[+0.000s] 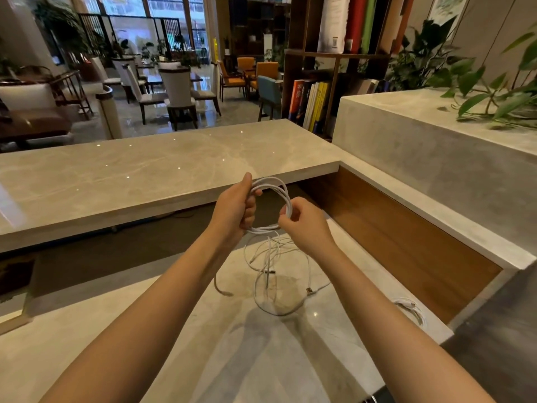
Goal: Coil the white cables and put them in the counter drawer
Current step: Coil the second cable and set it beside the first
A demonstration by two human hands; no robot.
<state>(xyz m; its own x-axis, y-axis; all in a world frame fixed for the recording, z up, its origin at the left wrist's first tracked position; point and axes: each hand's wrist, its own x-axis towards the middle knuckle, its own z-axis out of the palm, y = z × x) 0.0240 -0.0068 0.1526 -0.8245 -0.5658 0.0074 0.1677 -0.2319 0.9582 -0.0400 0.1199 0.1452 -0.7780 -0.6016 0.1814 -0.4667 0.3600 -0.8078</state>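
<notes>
A white cable coil (pixel 276 189) is held up above the lower marble counter (pixel 162 324). My left hand (pixel 236 209) grips the coil's left side, thumb up. My right hand (pixel 308 225) pinches its right side. Loose white cable (pixel 279 274) hangs from the coil and lies in loops on the counter, with a plug end (pixel 310 291) to the right. Another coiled white cable (pixel 411 311) lies at the counter's right edge. No drawer is in view.
A raised marble counter top (pixel 139 173) runs across in front. A wood panel (pixel 401 242) and a grey ledge (pixel 436 158) with plants (pixel 491 91) close the right side. Bookshelves (pixel 316 103) and lobby chairs (pixel 177 91) stand beyond.
</notes>
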